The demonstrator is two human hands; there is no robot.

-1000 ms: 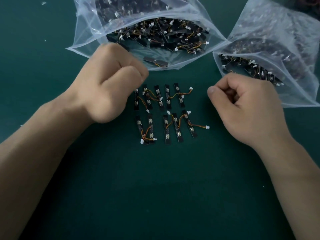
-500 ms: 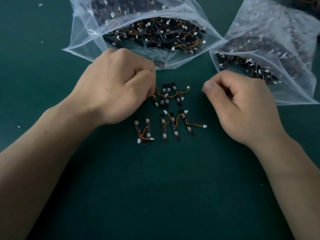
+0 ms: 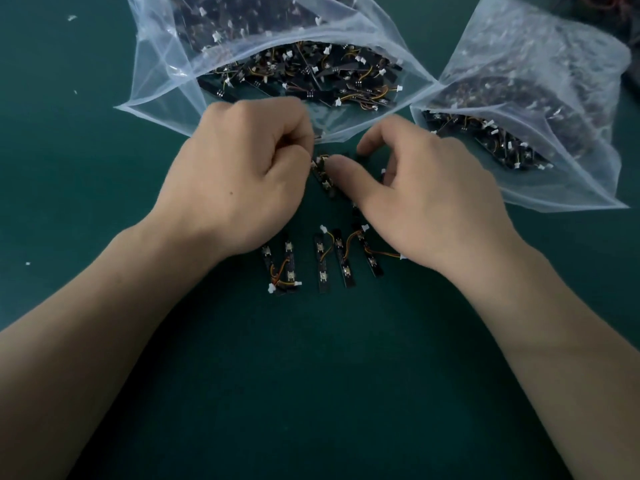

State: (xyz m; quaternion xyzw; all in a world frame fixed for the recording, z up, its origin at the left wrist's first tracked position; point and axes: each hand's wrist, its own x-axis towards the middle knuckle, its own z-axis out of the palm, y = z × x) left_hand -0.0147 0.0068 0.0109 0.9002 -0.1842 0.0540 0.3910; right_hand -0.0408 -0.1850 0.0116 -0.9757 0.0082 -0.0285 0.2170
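A big bag of clear plastic lies open on the green worktop. It is stuffed with small black strips and thin orange wires. Just in front of the big bag's mouth, both hands meet over one little black strip.

The left hand is clenched. Its fingers pinch the end of the strip nearest the big bag, where a white plug sits. The right hand comes in from the other side. Its thumb presses on the same strip, and its other fingers are bent over the spot. I cannot tell if they grasp anything under there. The strip sits tilted between the two hands.

Farther from the big bag, toward the person, a row of strips lies flat, side by side, some with curly wires. A second bag, just as full, lies to the right of the big bag, and their edges meet.
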